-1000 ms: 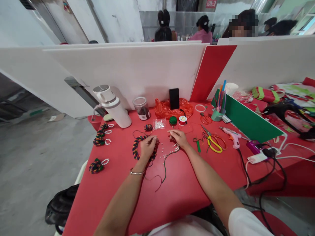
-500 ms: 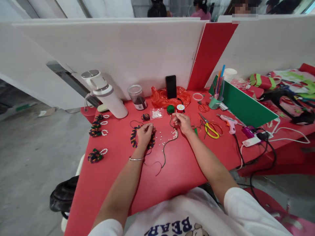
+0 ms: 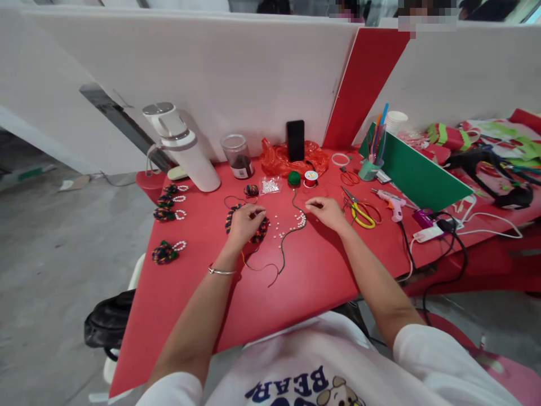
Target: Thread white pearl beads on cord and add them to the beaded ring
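My left hand (image 3: 247,223) lies over a ring of dark multicoloured braided yarn (image 3: 261,232) and covers part of it. Its thumb and fingers are pinched together toward the loose beads; whatever they grip is too small to make out. To the right, my right hand (image 3: 326,212) hovers just beyond the white beads (image 3: 301,220), its fingertips also drawn together on something I cannot make out. Between both hands a dark green cord (image 3: 285,248) runs down the table from a green yarn ball (image 3: 294,179). A thin dark thread (image 3: 265,267) curls below the ring.
Yellow-handled pliers (image 3: 362,216), a pink glue gun (image 3: 395,207) and red scissors (image 3: 350,177) lie right. At the back stand a phone (image 3: 295,141), a jar (image 3: 237,157) and a white tumbler (image 3: 192,158). Several yarn pieces with bead loops (image 3: 164,252) line the left edge.
My right hand has shifted slightly right and lower, away from the green yarn ball. The left hand stays over the yarn ring, its wrist moved a little left. The view has tilted slightly.
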Demonstrator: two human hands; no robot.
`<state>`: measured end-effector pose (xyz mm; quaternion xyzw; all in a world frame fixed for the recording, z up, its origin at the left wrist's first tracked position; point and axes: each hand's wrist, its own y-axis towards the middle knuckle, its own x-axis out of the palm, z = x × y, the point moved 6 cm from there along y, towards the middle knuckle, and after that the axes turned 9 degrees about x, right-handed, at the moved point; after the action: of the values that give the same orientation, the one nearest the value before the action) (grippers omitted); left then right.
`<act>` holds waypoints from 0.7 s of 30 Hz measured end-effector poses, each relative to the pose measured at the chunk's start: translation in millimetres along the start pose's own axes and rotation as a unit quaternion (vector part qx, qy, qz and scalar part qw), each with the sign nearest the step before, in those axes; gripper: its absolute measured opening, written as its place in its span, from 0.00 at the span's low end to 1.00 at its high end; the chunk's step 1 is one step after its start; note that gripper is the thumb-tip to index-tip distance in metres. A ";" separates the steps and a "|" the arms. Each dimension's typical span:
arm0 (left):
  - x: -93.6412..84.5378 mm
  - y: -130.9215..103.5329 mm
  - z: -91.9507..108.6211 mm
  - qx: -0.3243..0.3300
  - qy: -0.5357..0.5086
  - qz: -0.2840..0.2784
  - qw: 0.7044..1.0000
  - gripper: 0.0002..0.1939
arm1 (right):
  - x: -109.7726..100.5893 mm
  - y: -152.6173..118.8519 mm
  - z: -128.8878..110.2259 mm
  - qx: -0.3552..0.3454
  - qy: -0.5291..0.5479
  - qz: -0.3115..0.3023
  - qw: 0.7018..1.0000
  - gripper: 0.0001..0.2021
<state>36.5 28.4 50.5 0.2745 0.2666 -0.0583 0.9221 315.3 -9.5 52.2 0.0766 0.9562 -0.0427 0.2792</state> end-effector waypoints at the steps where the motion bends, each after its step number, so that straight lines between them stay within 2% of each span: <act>1: 0.7 -3.5 0.4 0.007 0.001 -0.008 1.000 0.09 | -1.9 -2.2 0.6 -0.005 -0.060 0.022 0.998 0.08; 4: 4.8 -13.0 0.5 0.014 -0.006 -0.017 1.000 0.10 | -11.8 -4.4 1.2 0.001 -0.220 0.074 0.973 0.08; 7: 12.1 -19.2 2.6 0.013 -0.024 -0.010 1.000 0.10 | -21.5 -0.2 2.5 0.030 -0.289 0.071 0.954 0.08; 12: 18.9 -25.4 14.7 0.024 -0.027 0.058 0.998 0.10 | -28.5 9.2 6.9 0.051 -0.304 0.069 0.949 0.07; 16: 19.8 -33.6 23.4 0.028 -0.020 0.075 0.997 0.09 | -25.1 11.9 14.5 0.056 -0.289 0.074 0.953 0.07; 21: 14.3 -37.4 25.4 0.023 -0.009 0.096 0.995 0.09 | -12.4 15.6 12.7 0.007 -0.290 0.070 0.954 0.08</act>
<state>50.8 -16.3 43.2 0.3197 0.2290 0.0214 0.9192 335.0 2.7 47.6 0.1295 0.8257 -0.0505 0.5467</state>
